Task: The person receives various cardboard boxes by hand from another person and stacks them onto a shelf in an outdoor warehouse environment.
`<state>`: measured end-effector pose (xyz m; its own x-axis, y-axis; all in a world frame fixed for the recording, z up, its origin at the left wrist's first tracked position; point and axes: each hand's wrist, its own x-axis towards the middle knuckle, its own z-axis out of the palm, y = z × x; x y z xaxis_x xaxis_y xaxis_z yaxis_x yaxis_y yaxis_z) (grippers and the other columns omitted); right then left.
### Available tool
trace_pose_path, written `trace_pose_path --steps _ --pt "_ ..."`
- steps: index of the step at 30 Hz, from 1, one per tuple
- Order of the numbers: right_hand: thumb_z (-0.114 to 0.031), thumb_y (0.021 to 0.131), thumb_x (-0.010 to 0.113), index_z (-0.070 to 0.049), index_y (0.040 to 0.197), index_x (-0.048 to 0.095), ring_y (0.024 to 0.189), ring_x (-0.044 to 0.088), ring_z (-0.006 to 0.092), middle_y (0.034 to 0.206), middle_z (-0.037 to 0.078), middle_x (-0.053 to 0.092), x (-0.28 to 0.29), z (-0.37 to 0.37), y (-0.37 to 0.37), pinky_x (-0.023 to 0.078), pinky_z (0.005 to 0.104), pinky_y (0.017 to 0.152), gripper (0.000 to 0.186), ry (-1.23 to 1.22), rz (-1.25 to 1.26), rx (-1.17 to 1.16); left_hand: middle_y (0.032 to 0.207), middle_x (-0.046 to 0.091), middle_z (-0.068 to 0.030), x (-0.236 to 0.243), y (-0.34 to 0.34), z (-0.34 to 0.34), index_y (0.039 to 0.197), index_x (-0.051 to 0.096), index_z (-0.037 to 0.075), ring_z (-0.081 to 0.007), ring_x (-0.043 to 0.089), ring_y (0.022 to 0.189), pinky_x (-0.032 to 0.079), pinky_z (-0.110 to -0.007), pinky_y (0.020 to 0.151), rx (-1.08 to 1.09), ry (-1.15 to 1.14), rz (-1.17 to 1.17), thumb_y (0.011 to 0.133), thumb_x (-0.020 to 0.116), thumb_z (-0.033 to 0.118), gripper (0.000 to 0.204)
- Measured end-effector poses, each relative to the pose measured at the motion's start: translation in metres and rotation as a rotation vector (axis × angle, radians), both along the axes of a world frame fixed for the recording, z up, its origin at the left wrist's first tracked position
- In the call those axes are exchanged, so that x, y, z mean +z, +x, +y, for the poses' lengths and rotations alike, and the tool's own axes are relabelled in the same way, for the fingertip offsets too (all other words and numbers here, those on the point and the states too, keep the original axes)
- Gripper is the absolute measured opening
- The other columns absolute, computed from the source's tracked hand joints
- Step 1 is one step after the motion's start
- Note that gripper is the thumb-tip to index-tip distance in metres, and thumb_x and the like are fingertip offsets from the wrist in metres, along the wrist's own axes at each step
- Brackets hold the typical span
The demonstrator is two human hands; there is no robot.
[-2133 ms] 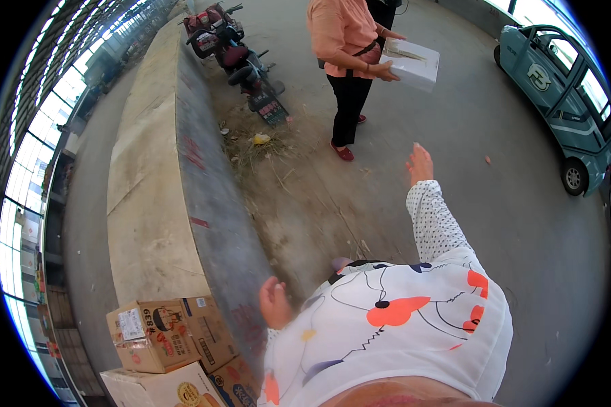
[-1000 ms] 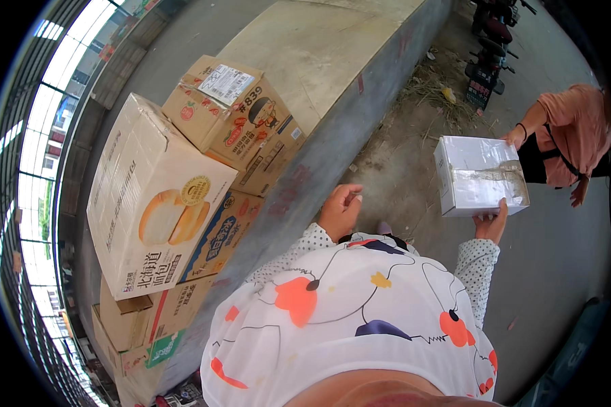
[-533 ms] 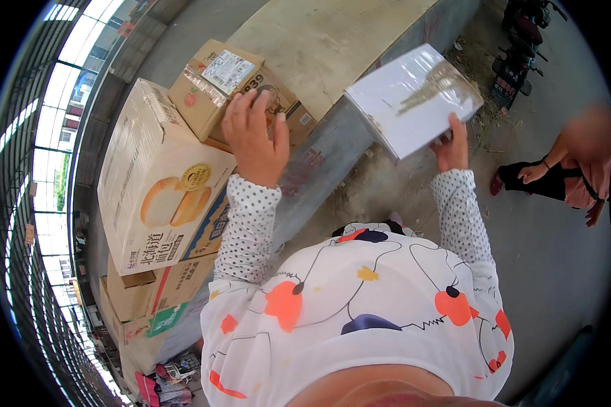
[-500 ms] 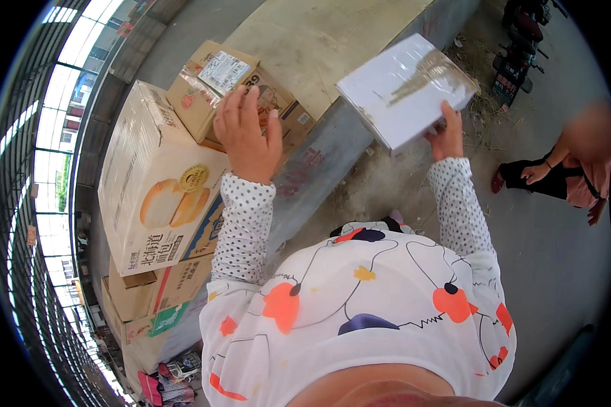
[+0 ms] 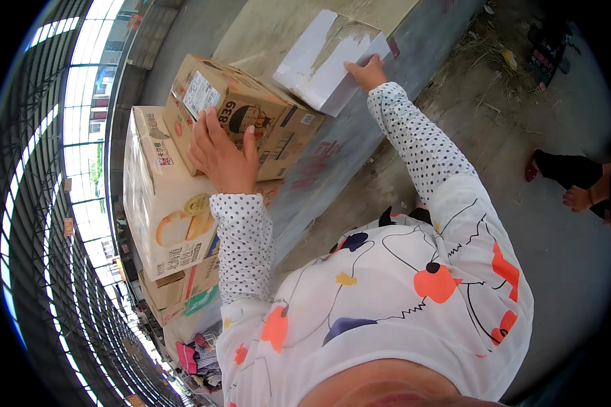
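A white cardboard box (image 5: pixel 312 64) with torn brown patches and clear tape sits at the concrete ledge, beside a brown carton. My right hand (image 5: pixel 369 72) grips its near right side, thumb and fingers against the wall; some fingertips are hidden. My left hand (image 5: pixel 223 154) is open, its fingers spread against the brown carton (image 5: pixel 265 119), which has a white label and a printed cartoon figure. Just left of that hand stands a larger pale carton (image 5: pixel 166 197) with a bread picture, stacked on other boxes.
The concrete ledge (image 5: pixel 387 102) runs diagonally under the boxes. More brown cartons (image 5: pixel 170 288) lie at the lower left, near pink and patterned items (image 5: pixel 190 356). Straw (image 5: pixel 482 74) litters the ground by a parked motorbike (image 5: pixel 546 57). Another person's hand (image 5: pixel 577 199) shows at the right.
My right hand has brought the white box leftward, from out over the ledge's edge to beside the brown carton. My left hand has shifted slightly lower and left. The view has turned.
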<state>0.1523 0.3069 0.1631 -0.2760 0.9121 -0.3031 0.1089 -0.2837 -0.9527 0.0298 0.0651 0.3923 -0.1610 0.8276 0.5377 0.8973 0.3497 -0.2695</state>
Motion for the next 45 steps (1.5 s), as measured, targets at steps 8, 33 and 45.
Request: trace_pose_path --steps 8,33,45 --pt "-0.047 0.072 0.074 0.004 0.146 0.006 0.143 0.008 0.0403 0.151 0.030 0.009 -0.002 -0.002 -0.010 0.017 0.0455 0.115 0.113 0.484 -0.335 -0.113 0.141 0.037 -0.0151 -0.007 -0.001 0.002 0.141 0.033 0.006 -0.0336 0.032 0.129 0.023 -0.051 0.105 0.045 -0.010 -0.012 0.082 0.067 0.033 0.073" --pt "-0.041 0.080 0.067 0.012 0.144 0.003 0.143 0.005 0.0385 0.153 0.029 0.006 -0.029 0.023 -0.019 0.007 0.0422 0.117 0.105 0.571 -0.165 0.042 0.137 0.039 -0.0140 -0.005 0.011 -0.006 0.137 0.039 0.009 -0.0331 0.034 0.128 0.024 -0.052 0.105 0.094 0.105 -0.136 0.074 0.071 0.029 0.074" --pt "-0.034 0.086 0.062 0.009 0.140 0.028 0.136 0.029 0.0424 0.144 0.032 0.030 -0.030 -0.038 -0.010 0.023 0.0425 0.114 0.077 0.482 -0.123 0.222 0.141 0.038 -0.0188 -0.013 -0.015 -0.014 0.141 0.032 0.003 -0.0380 0.032 0.132 0.019 -0.055 0.108 0.149 0.058 -0.049 0.076 0.067 0.028 0.078"
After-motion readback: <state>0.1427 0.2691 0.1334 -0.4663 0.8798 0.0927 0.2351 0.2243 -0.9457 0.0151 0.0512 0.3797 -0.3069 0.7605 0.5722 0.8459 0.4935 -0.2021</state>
